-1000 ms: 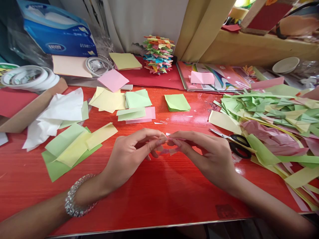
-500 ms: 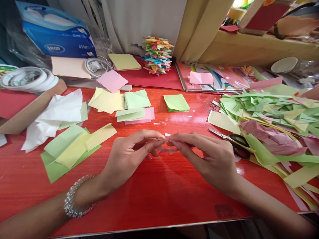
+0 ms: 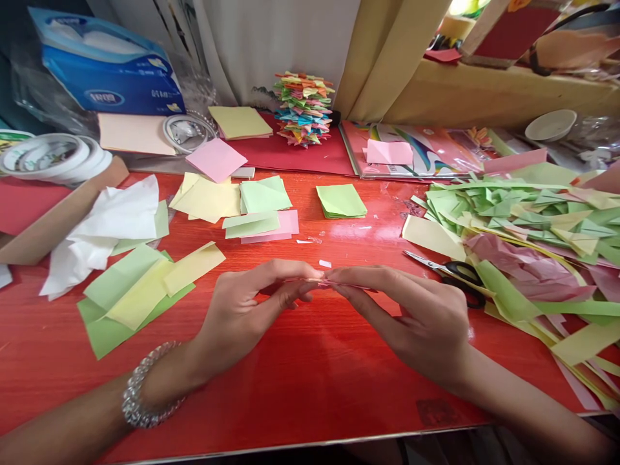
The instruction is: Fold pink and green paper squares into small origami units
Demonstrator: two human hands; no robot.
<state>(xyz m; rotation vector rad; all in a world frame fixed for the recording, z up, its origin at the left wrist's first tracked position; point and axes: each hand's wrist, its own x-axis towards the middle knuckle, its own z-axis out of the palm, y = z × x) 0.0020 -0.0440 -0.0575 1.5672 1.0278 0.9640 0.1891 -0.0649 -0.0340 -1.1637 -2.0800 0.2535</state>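
Observation:
A thin pink piece of paper (image 3: 331, 282) is held nearly edge-on above the red table (image 3: 310, 387), mostly hidden by fingers. My left hand (image 3: 256, 303) pinches its left side between thumb and forefinger. From the other side, my right hand (image 3: 411, 310) grips it with the fingers stretched along its top and the thumb below. Both sets of fingertips almost meet in the middle. Just beyond them lies a small white scrap (image 3: 325, 263). A stack of green paper squares (image 3: 341, 201) sits farther back.
Scissors (image 3: 450, 271) lie right of my right hand, beside a heap of folded green papers (image 3: 527, 206). Loose green and yellow sheets (image 3: 140, 290) are on the left. Behind stand a tower of folded paper (image 3: 304, 110), tape rolls (image 3: 53, 158) and a blue tissue pack (image 3: 109, 71).
The pink paper has tilted to nearly edge-on. My fingertips have sunk slightly toward me, my right hand has shifted a little right, and the white scrap beyond shows more fully.

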